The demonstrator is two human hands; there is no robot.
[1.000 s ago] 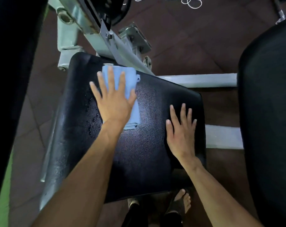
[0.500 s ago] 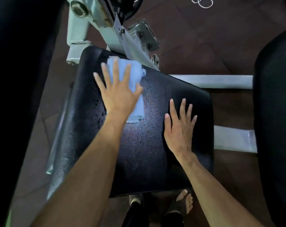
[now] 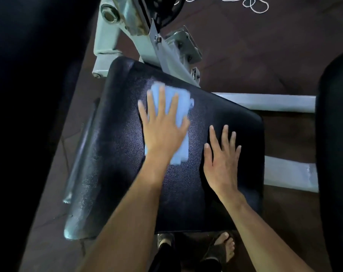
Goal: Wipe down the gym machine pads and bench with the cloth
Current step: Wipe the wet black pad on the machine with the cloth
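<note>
The left hand [image 3: 162, 132] is pressing the blue cloth [image 3: 178, 107] flat-fingered onto the pad [image 3: 117, 154], seemingly mid-swipe, though blurred. Beside the cloth, the right hand [image 3: 222, 163] is lying open, empty, probably bracing.

The pad [image 3: 186, 183] lies in the middle. The cloth [image 3: 176, 118] lies flat on the pad, near its far end. The left hand [image 3: 162, 132] lies on the cloth. The right hand [image 3: 221, 165] lies on the pad, just right of the cloth. The frame [image 3: 139, 32] stands behind the pad. Two bars [image 3: 264, 103] lie to its right.
</note>
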